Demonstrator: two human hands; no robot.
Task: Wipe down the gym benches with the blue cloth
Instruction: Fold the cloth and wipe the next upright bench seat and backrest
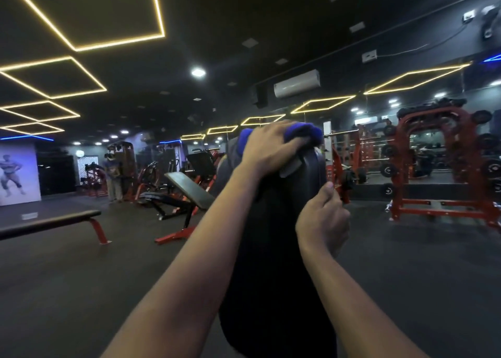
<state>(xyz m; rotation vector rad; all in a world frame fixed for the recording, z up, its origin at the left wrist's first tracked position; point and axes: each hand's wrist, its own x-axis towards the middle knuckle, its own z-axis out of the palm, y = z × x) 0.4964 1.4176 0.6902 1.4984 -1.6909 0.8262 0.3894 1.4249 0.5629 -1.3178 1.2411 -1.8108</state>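
Black rubber floor [81, 290] lies open at 9 and 3 o'clock, leaving room to step round. Dead centre rises the tilted bench pad [271, 276], probably firm, slick vinyl, its rounded top edge at 12 o'clock. A flat bench [48, 223] waits at 9, well apart. The right hand [322, 219] is curled at the pad's 3 o'clock edge; whether it grips, I cannot tell. The left hand [268, 149] clutches the blue cloth [306, 131] over the top edge. It looks soft and light, best bunched in the palm.
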